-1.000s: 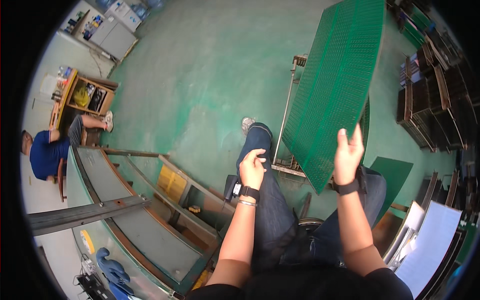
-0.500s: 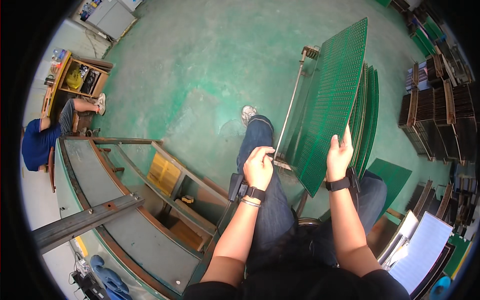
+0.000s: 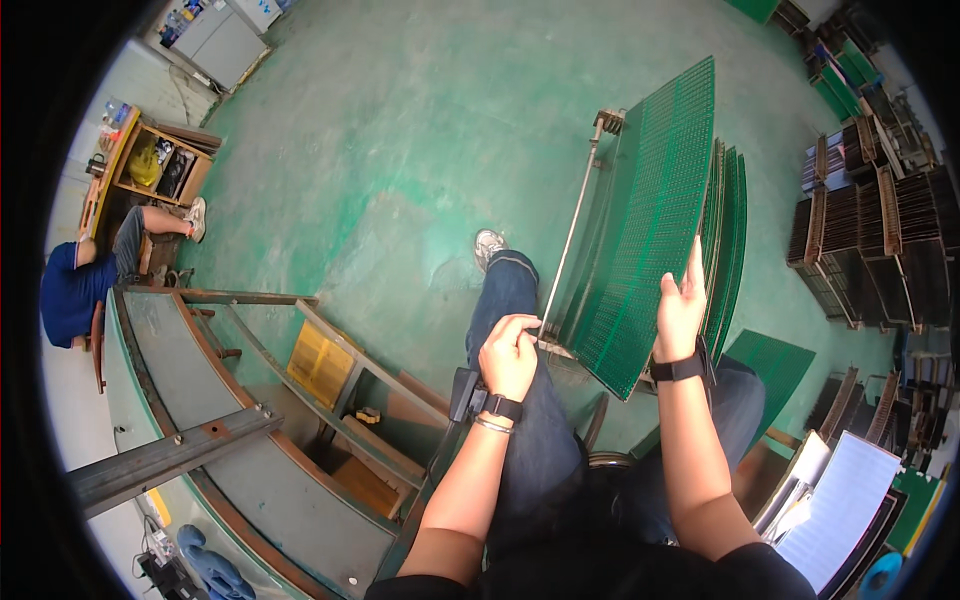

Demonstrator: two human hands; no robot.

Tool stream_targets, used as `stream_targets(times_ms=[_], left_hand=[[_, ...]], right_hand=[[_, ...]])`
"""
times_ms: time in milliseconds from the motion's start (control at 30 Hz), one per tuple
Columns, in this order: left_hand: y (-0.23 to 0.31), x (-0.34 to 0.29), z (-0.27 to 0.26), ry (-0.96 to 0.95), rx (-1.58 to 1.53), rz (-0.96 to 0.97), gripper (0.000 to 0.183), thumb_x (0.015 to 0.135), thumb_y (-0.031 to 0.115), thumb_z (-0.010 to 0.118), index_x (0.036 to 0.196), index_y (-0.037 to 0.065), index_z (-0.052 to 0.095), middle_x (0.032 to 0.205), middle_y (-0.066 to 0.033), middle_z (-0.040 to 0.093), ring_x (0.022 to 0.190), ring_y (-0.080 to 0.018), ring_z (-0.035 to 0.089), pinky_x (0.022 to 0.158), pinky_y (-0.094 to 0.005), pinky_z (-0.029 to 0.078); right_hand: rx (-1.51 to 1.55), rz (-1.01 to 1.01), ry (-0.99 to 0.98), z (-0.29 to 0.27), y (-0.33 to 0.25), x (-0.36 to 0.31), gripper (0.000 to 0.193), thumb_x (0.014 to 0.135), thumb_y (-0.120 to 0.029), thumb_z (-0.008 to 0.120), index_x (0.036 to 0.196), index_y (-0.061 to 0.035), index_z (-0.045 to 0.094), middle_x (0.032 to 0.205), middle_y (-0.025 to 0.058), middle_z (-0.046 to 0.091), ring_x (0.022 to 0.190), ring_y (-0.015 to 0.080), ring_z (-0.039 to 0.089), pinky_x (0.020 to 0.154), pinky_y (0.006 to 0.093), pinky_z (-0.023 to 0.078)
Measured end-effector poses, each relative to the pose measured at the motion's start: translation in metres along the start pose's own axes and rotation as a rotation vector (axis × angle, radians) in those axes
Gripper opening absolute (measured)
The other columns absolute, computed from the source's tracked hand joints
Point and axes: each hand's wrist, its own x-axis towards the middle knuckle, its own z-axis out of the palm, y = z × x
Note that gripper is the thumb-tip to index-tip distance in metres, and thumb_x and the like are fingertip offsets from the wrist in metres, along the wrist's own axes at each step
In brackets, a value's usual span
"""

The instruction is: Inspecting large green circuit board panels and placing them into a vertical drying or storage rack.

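A large green perforated panel [image 3: 645, 220], like a circuit board sheet, stands upright and tilted in front of me on the right. My right hand [image 3: 680, 305] grips its right edge, thumb on the broad face and fingers along the rim. More green panels [image 3: 732, 240] stand close behind it in a row. To the left of the panel runs a thin metal rod [image 3: 570, 235] of a rack. My left hand [image 3: 510, 358] is closed in a pinch over my left thigh, its fingertips by the rod's near end. What those fingers hold, if anything, is hidden.
A metal-framed bench [image 3: 230, 470] with a grey top stands at left. Another person [image 3: 75, 290] sits beyond it beside a wooden cabinet [image 3: 160, 165]. Racks of dark panels [image 3: 870, 245] line the right side. Near my right leg are a green sheet [image 3: 770, 365] and papers [image 3: 840, 505].
The whole view has shifted slightly. The panel's top corner appears lower and further left, with my right hand still on its edge. My left hand sits slightly lower, still pinched near the rod.
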Motion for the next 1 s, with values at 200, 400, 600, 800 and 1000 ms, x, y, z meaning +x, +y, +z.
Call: stream_targets(times_ms=[200,400,600,800,1000], left_hand=[[-0.008,-0.002,-0.003,0.016,-0.018,0.011,0.023,0.074,-0.006,0.045,0.084,0.004,0.063,0.088,-0.0080,0.064,0.062,-0.0190,0.064,0.058,-0.0285,0.049],[-0.003,0.001,0.000,0.006,-0.035,0.026,0.023,0.073,-0.007,0.044,0.082,0.002,0.063,0.087,-0.0089,0.065,0.061,-0.0185,0.063,0.057,-0.0274,0.049],[-0.006,0.001,0.001,-0.018,-0.110,0.015,0.025,0.076,-0.013,0.040,0.083,-0.003,0.062,0.089,-0.0120,0.062,0.065,-0.0145,0.061,0.060,-0.0233,0.049],[-0.018,0.001,0.006,-0.054,-0.110,0.056,0.025,0.079,-0.009,0.039,0.084,0.000,0.062,0.090,-0.0085,0.062,0.065,-0.0116,0.059,0.051,-0.0212,0.047],[-0.031,0.002,0.009,-0.099,-0.008,0.048,0.026,0.082,-0.005,0.038,0.085,0.005,0.063,0.088,-0.0037,0.062,0.062,-0.0072,0.058,0.042,-0.0184,0.043]], right_hand=[[-0.024,0.042,-0.005,0.012,0.001,0.018,0.070,0.075,0.020,0.035,0.140,-0.0015,0.021,0.147,0.0126,0.019,0.136,0.0215,0.016,0.109,0.0293,0.016],[-0.241,-0.075,-0.060,0.034,0.050,0.032,0.068,0.077,0.017,0.037,0.140,-0.0041,0.023,0.144,0.0153,0.026,0.133,0.0227,0.024,0.107,0.0270,0.021],[-0.003,0.368,-0.261,0.018,0.070,0.018,0.052,0.092,-0.001,0.038,0.141,-0.0125,0.025,0.144,0.0164,0.025,0.130,0.0284,0.032,0.097,0.0351,0.038],[-0.015,0.222,0.070,-0.119,0.075,-0.006,0.045,0.090,0.002,0.039,0.133,-0.0066,0.039,0.132,0.0168,0.044,0.104,0.0180,0.055,0.073,0.0236,0.048],[0.093,0.175,0.776,-0.303,0.054,-0.061,0.040,0.091,-0.004,0.038,0.130,-0.0069,0.041,0.128,0.0172,0.046,0.106,0.0229,0.054,0.083,0.0309,0.048]])
